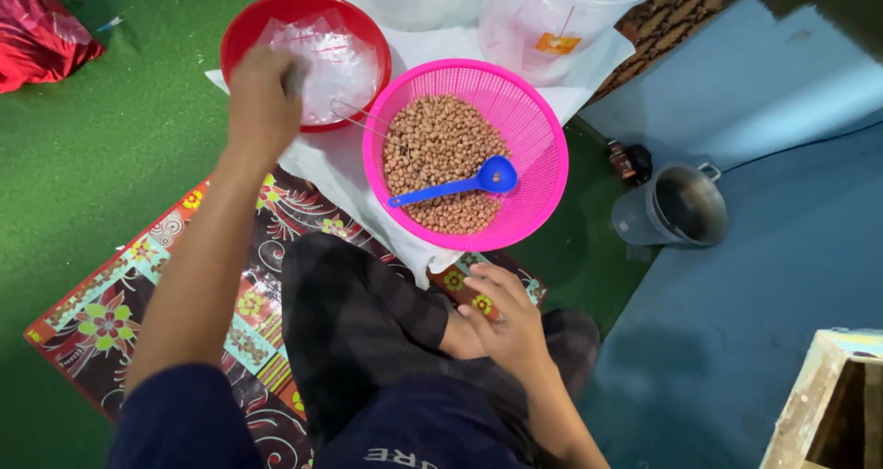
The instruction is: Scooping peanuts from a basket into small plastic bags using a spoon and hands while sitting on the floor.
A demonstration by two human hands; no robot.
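A home floor workspace: patterned mat (138, 294), green carpet (110, 138), basket of peanuts (464, 156).

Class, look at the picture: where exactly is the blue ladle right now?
In the head view, the blue ladle lies on the peanuts inside the pink basket, right of the red bowl; neither hand touches it.

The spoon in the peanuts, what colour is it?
Blue; the spoon shows clearly in the head view, lying in the pink basket.
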